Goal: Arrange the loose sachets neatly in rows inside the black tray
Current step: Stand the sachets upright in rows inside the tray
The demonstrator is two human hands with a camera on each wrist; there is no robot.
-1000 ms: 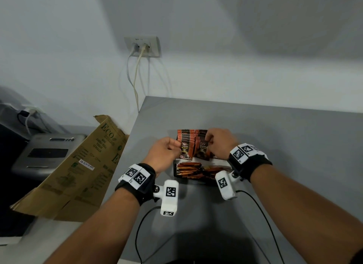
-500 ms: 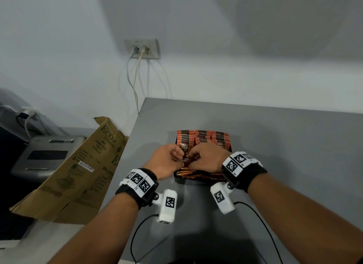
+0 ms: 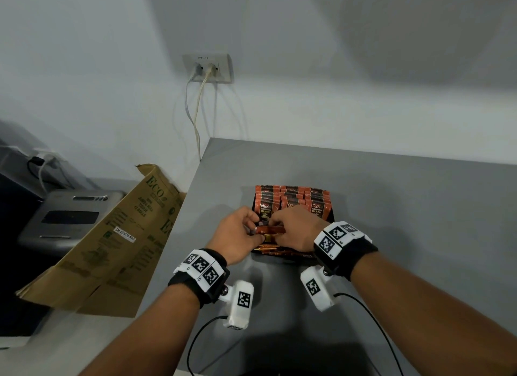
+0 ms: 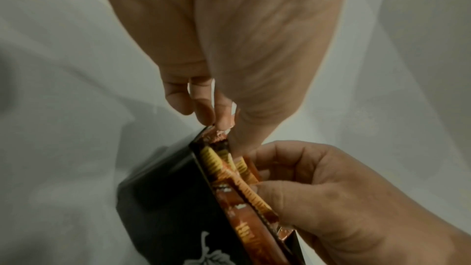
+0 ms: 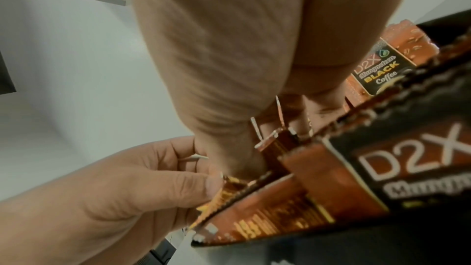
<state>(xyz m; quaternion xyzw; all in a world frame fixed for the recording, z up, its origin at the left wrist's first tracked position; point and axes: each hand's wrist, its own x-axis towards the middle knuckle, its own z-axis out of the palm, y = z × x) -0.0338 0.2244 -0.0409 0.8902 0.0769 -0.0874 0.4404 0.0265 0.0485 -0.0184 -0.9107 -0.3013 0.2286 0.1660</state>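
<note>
Head view: both hands meet over the near edge of the black tray point(image 3: 333, 217) on the grey table point(image 3: 391, 207); the left hand point(image 3: 235, 240) and right hand point(image 3: 296, 230) each curl fingers round a bundle of sachets point(image 3: 270, 230) held level between them; upright sachets point(image 3: 317, 207) stand in rows at the tray's far side; a cardboard sheet point(image 3: 112, 241) leans left of the table.

Left wrist view: the left hand's fingertips point(image 4: 224, 122) pinch the bundle's end at the tray's corner.

Right wrist view: the right hand's thumb point(image 5: 229, 152) presses the sachets, fingers hidden behind.
</note>
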